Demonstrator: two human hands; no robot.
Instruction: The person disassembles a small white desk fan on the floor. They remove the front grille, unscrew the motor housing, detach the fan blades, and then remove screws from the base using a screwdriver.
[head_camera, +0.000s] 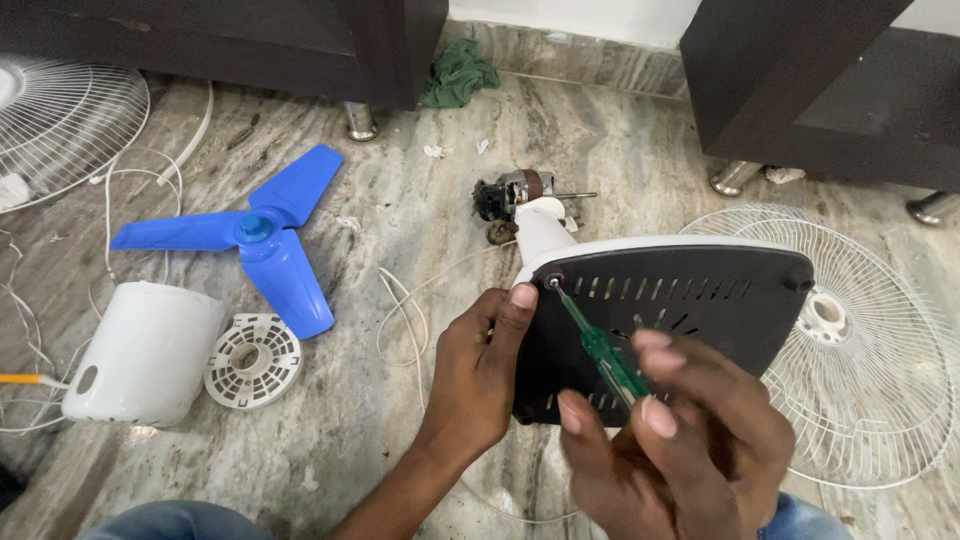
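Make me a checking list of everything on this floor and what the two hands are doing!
Surface: marble floor, dusty.
Job's things: black fan base tipped up; green screwdriver tip at a corner screw.
Clutter: blue fan blade, white motor cover, round plastic disc, motor, two wire guards, green rag.
Grippers: left hand steadies the base; right hand holds the screwdriver.
Cables: white cord loose.
Surroundings: dark furniture.

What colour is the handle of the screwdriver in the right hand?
Translucent green, on the slim screwdriver against the black slotted base; head view.
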